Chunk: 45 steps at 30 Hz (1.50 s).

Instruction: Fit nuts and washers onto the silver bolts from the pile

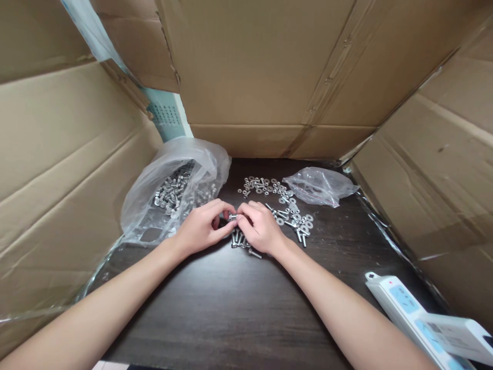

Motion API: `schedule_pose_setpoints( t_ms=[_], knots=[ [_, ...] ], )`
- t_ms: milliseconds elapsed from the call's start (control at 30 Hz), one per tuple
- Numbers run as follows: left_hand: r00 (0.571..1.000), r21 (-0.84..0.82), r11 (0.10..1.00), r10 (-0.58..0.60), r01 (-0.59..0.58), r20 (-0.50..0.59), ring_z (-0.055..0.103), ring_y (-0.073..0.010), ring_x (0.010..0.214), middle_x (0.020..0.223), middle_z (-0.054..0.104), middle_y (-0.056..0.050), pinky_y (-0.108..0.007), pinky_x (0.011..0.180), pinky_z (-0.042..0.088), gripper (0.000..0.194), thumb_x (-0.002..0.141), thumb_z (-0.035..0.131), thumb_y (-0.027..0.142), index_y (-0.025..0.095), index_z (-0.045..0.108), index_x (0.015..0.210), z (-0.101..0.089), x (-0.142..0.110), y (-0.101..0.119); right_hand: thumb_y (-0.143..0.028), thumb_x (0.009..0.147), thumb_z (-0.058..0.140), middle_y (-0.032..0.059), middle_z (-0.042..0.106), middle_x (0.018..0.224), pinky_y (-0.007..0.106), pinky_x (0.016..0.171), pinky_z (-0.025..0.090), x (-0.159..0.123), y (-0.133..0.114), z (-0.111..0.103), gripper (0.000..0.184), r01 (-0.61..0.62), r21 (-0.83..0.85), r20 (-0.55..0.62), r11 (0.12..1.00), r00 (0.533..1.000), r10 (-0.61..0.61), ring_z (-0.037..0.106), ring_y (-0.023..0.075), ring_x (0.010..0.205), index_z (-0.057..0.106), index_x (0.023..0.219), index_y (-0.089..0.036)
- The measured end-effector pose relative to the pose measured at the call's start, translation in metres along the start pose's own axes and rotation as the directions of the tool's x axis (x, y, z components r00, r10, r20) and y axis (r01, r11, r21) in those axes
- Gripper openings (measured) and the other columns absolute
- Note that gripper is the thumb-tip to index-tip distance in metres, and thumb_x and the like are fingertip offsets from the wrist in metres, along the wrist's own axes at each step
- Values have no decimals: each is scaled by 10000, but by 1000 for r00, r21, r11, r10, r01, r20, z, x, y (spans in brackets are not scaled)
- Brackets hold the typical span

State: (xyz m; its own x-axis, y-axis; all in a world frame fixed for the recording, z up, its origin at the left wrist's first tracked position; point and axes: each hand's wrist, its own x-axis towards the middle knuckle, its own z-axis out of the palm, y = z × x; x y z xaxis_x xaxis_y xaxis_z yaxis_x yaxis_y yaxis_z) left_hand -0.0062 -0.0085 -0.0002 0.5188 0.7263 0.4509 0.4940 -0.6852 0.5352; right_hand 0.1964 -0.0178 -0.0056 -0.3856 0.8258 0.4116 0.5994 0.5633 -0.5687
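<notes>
Between the fingertips of both hands is a small metal bolt [233,217], lying sideways. My left hand [202,224] pinches its left end between thumb and index finger. At the other end, the fingers of my right hand [259,224] are closed on it and hide that part. Whether a nut or washer sits on the bolt is hard to make out. Just below the hands lie several loose bolts [241,240]. To the right of my right hand spreads a pile of bolts and washers [295,216], with more nuts and washers [262,185] behind it.
A clear plastic bag [133,210] full of metal bolts lies open at the left. A second, crumpled clear bag [321,186] rests at the back right. Cardboard walls [265,77] enclose the dark table [215,308]. A white power strip [398,298] with a plug stands at the right front.
</notes>
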Motion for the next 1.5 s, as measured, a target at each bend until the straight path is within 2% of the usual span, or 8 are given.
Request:
schedule_pose_setpoints(
  t_ms=[700, 1000, 1500],
  knots=[
    [999, -24, 999, -49, 49, 8, 538, -85, 550, 936, 687, -5, -238, 600, 467, 246, 905, 674, 260, 206, 649, 1143, -1, 0, 1, -254, 935, 464, 19, 561, 717, 329, 726, 395, -1, -1, 0, 171, -35, 14, -58, 999, 998, 36, 536, 198, 729, 549, 791, -219],
    [1000, -1, 1000, -16, 16, -9, 544, -86, 565, 891, 690, -2, -234, 614, 469, 183, 925, 670, 255, 195, 677, 1098, 0, -1, 0, -249, 944, 469, 19, 572, 721, 325, 734, 392, 0, 0, -1, 176, -21, 27, -55, 999, 998, 22, 545, 198, 733, 576, 810, -211],
    [999, -22, 999, -36, 35, -32, 546, -85, 552, 892, 710, -10, -219, 580, 485, 173, 924, 666, 262, 196, 675, 1084, 0, 0, 0, -233, 926, 486, 11, 569, 706, 325, 732, 402, 0, -1, 0, 147, -40, 33, -58, 999, 997, 42, 550, 196, 727, 594, 829, -213]
  ],
)
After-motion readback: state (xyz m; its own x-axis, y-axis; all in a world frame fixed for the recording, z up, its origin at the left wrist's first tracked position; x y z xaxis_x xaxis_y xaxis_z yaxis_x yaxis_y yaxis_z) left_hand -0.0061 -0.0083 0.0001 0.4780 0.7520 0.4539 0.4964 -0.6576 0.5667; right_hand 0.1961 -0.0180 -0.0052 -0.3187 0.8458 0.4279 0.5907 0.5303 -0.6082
